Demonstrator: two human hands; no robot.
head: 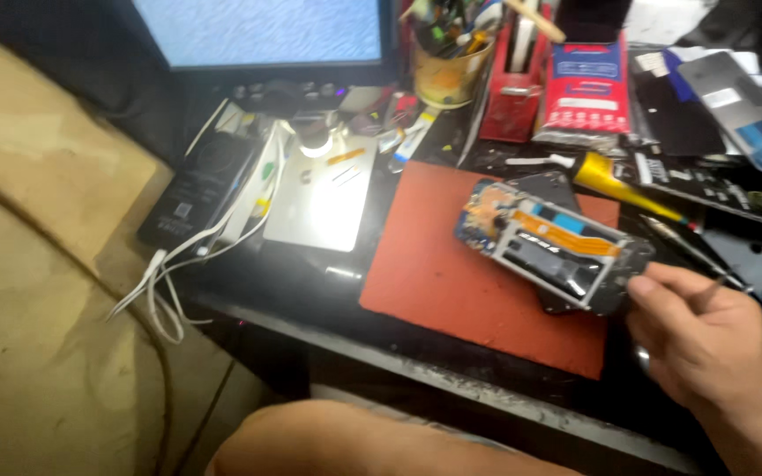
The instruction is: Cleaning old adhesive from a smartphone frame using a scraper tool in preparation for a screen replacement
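Observation:
My right hand (703, 339) grips the near end of an opened phone (544, 242), held tilted just above a red work mat (451, 273). The phone's back is off, showing a white frame, an orange flex cable and blue parts. A thin metal tool (690, 251) also runs out from between my fingers toward the far right. My left hand is out of view. A bare knee (354, 441) shows at the bottom edge.
A silver phone (324, 198) lies under a bright lamp, left of the mat. A black device (196, 189) with white cables lies further left. A monitor (257, 31), a cup of tools (447, 70), a yellow glue tube (615, 185) and phone parts crowd the back and right.

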